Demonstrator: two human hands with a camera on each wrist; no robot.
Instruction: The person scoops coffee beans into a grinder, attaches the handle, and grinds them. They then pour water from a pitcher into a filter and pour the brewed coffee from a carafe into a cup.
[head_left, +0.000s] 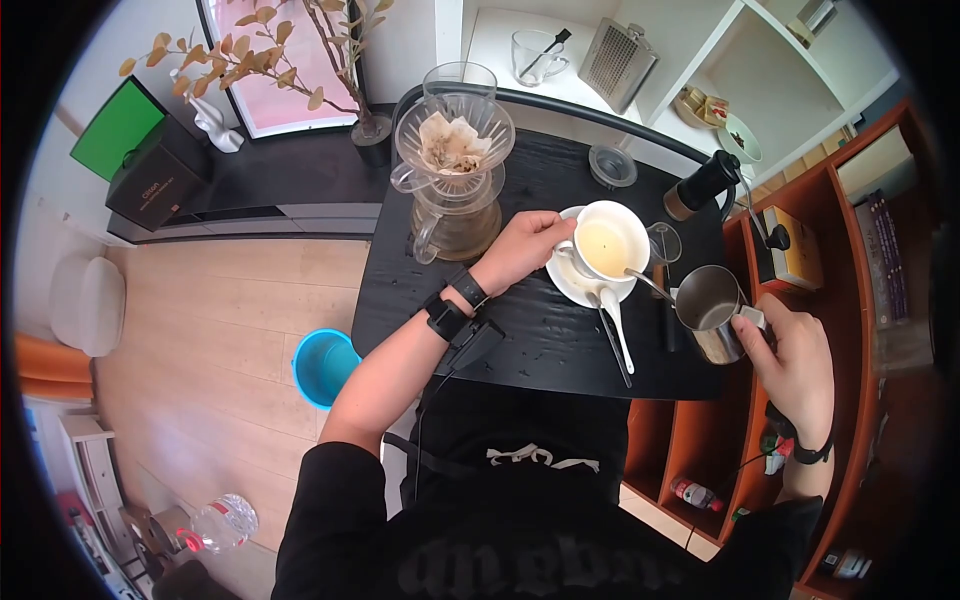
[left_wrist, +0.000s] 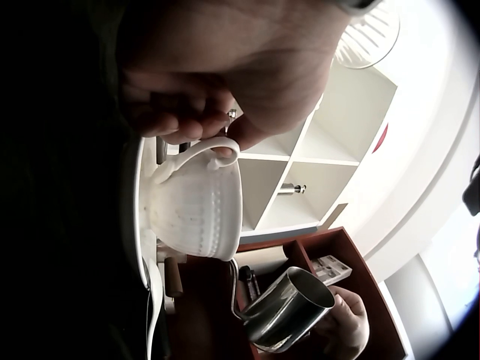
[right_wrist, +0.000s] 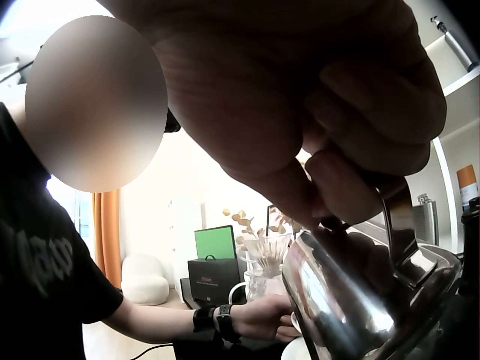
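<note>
A white cup (head_left: 611, 241) with pale yellow liquid sits on a white saucer (head_left: 572, 283). My left hand (head_left: 522, 250) pinches its handle, and in the left wrist view the fingers (left_wrist: 238, 133) meet the cup's handle (left_wrist: 196, 150). With my right hand (head_left: 797, 357) I grip the handle of a steel gooseneck pitcher (head_left: 712, 312), tilted so its thin spout (head_left: 650, 283) reaches the cup's rim. The right wrist view shows fingers (right_wrist: 341, 187) curled round the pitcher's (right_wrist: 337, 292) handle. A white spoon (head_left: 617, 330) and a dark stick lie by the saucer.
On the black table (head_left: 540, 350), a glass dripper (head_left: 455, 135) with a used filter stands over a carafe (head_left: 455, 230) at the left. At the back are a glass lid (head_left: 612, 166) and a black grinder (head_left: 702, 186); a small glass (head_left: 663, 243) is near the cup. A blue bin (head_left: 325, 368) stands on the floor.
</note>
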